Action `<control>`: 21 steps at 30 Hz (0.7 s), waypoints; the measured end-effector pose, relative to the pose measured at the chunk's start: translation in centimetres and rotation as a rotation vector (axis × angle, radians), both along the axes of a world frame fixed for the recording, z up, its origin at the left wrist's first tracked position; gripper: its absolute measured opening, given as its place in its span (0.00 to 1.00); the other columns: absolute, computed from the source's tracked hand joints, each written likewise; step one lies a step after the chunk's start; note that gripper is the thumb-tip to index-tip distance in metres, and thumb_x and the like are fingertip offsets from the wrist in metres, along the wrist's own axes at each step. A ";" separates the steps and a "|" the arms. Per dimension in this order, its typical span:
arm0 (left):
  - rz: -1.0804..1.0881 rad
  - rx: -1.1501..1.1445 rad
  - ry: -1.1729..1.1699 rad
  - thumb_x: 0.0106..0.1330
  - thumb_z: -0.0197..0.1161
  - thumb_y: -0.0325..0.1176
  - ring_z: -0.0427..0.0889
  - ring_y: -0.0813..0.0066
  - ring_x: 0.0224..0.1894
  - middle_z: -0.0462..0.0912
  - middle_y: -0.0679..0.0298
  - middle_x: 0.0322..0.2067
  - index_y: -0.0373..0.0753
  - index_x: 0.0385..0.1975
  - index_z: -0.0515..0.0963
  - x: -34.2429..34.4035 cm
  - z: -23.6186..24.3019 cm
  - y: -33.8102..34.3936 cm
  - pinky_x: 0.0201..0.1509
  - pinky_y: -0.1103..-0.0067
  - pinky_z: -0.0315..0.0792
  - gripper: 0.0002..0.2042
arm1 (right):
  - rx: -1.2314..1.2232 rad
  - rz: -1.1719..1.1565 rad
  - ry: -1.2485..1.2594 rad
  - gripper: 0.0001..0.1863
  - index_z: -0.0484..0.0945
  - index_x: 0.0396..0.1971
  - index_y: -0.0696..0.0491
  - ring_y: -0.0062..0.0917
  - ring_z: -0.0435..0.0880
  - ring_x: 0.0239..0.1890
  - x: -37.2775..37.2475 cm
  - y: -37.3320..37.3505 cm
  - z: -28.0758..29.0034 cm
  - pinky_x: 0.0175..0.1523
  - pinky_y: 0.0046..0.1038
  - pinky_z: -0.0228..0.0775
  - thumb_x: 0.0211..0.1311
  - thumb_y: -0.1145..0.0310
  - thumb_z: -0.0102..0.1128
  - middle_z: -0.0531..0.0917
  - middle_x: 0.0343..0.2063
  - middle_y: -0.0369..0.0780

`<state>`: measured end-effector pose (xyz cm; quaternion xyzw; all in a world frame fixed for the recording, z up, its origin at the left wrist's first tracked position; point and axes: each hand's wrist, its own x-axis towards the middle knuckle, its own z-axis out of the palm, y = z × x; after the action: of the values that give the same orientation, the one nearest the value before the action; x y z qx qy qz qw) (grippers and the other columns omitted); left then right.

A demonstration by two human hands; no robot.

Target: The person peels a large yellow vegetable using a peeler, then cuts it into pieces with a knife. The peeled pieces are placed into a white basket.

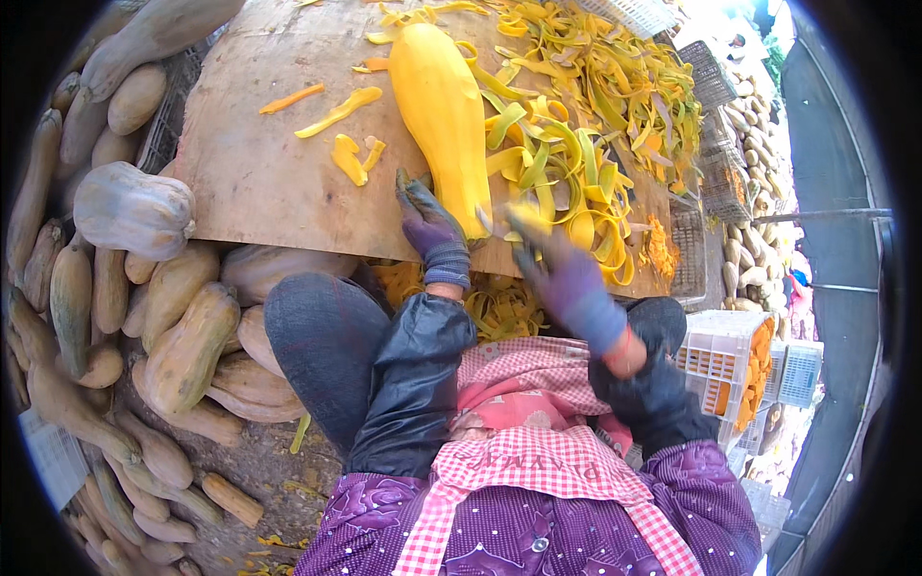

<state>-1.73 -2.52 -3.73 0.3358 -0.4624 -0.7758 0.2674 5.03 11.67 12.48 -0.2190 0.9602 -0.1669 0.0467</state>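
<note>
— Steadying the peeled yellow squash (444,115) on the wooden board (259,182), was the left hand (432,230)?

— Yes, its gloved fingers lay flat against the near end, not closed round it.

— And the right hand (567,283)?

— Blurred, just right of that end; whether it gripped anything, I couldn't tell. Peel strips (576,144) were heaped to the right, unpeeled squashes (182,336) piled at the left.

Gloved left hand (429,223) steadies peeled yellow squash (440,106) on wooden board (250,163).
</note>
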 end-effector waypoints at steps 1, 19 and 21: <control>0.034 -0.098 0.054 0.80 0.46 0.37 0.83 0.58 0.52 0.81 0.42 0.53 0.29 0.64 0.69 -0.1 0.0 0.0 0.58 0.70 0.74 0.20 | 0.098 -0.060 0.004 0.26 0.67 0.69 0.36 0.46 0.83 0.49 -2.9 -1.8 0.9 0.53 0.45 0.76 0.72 0.54 0.50 0.80 0.51 0.50; -0.060 -0.443 -0.074 0.67 0.65 0.42 0.77 0.56 0.58 0.72 0.42 0.60 0.29 0.70 0.59 1.7 4.3 0.3 0.61 0.70 0.72 0.37 | 0.267 -0.026 0.104 0.22 0.73 0.60 0.43 0.47 0.83 0.38 -2.8 2.0 2.7 0.41 0.44 0.76 0.68 0.57 0.58 0.80 0.42 0.48; -0.283 -0.846 -0.332 0.61 0.69 0.49 0.73 0.54 0.61 0.66 0.42 0.65 0.29 0.72 0.54 2.3 5.6 0.9 0.63 0.68 0.71 0.46 | 0.142 0.109 0.293 0.23 0.70 0.64 0.40 0.48 0.83 0.40 -10.6 -2.4 2.9 0.42 0.46 0.76 0.71 0.58 0.54 0.80 0.43 0.49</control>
<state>0.56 -1.66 1.82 0.2504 -0.8154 -0.4842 0.1948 -5.55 9.23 15.40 -0.2889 0.9528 -0.0621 -0.0695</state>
